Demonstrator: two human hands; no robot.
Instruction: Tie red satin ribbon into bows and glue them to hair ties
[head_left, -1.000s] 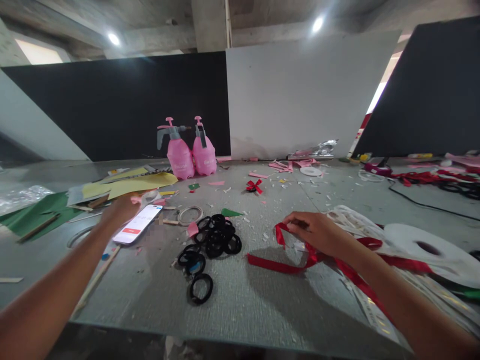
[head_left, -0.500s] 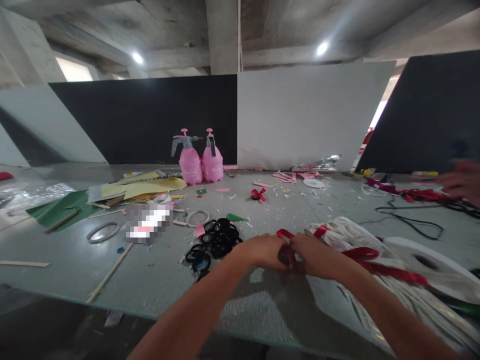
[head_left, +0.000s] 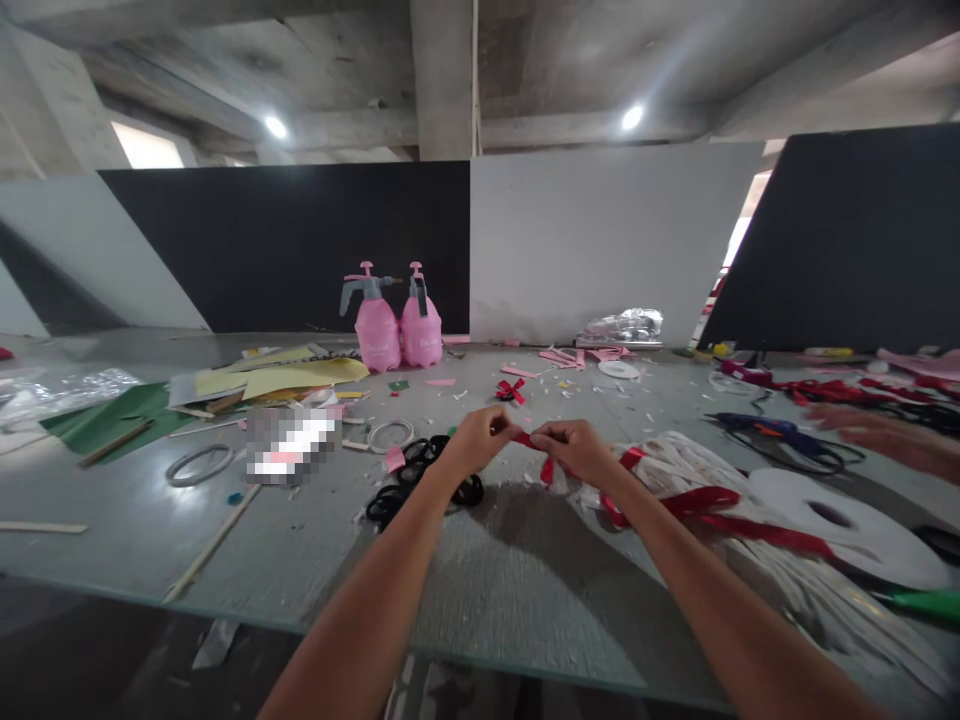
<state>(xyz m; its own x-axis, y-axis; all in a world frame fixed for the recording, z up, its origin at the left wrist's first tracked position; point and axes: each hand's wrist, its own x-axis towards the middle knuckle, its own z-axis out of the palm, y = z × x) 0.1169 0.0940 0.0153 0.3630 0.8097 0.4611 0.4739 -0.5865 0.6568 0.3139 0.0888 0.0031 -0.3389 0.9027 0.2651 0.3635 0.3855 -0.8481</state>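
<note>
A red ribbon (head_left: 525, 438) is stretched between my two hands above the table. My left hand (head_left: 484, 440) pinches one end of it. Close by, my right hand (head_left: 574, 450) is closed on the ribbon too, thumb and finger together. More red ribbon (head_left: 705, 503) loops down under my right wrist and runs right across a heap of white cords (head_left: 682, 465). Behind my hands lies a red ribbon bow (head_left: 511, 390). Beside my left forearm are several black elastic bands (head_left: 390, 503), partly hidden by the arm.
Two pink spray bottles (head_left: 379, 335) stand at the back. To the right lie a blue glue gun (head_left: 765, 427), a white ribbon spool (head_left: 795, 495) and green-handled scissors (head_left: 922, 603). Another person's blurred hand (head_left: 885, 435) reaches in at the right. Paper sheets (head_left: 300, 378) and scraps cover the left.
My hands have risen and shifted left, moving slightly apart with the ribbon between them. At right, the blue glue gun now rests on the table, and the other person's hand is lower.
</note>
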